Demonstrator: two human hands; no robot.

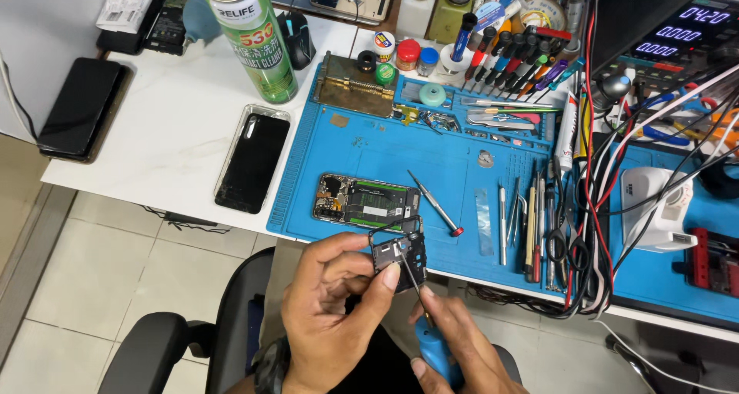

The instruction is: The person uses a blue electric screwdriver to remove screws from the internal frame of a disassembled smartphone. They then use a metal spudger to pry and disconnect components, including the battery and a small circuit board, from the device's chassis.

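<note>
Just below the blue silicone repair mat (pixel 454 178), left hand (pixel 331 309) pinches a black plastic phone frame piece (pixel 400 251); right hand (pixel 454 348) clamped on a blue-handled screwdriver (pixel 431 332), tip touching frame. Opened phone (pixel 366 201) lies on mat.

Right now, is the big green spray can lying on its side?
No, the green spray can stands upright on the white table, beside the blue mat.

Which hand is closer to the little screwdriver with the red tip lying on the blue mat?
Left. The left hand holds a black phone part just below the red-tipped screwdriver; the right hand is lower, gripping a blue-handled tool.
</note>
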